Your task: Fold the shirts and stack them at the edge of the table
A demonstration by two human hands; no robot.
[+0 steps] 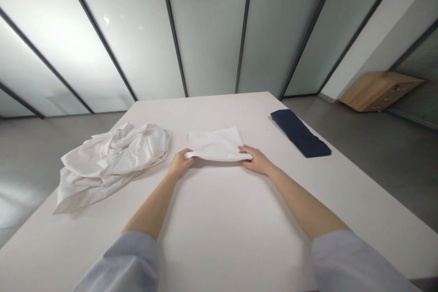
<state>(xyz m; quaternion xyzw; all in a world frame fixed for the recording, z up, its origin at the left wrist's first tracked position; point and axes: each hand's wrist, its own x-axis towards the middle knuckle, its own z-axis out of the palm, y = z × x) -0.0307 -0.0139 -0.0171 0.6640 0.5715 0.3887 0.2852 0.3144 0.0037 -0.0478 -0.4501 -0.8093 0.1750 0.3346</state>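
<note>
A folded white cloth (217, 143) lies in the middle of the table, its near edge slightly raised. My left hand (183, 160) grips the near left corner between thumb and fingers. At the near right corner, my right hand (253, 159) pinches the same edge, fingers on top and thumb below. Whether the cloth is a garment I cannot tell. Left of my left hand is a crumpled heap of white fabric (116, 157), spreading to the table's left edge.
A folded dark navy cloth (299, 132) rests near the right edge of the white table (236, 223). Frosted glass panels (208, 32) stand behind the table. On the floor at the far right is a wooden cabinet (371, 89).
</note>
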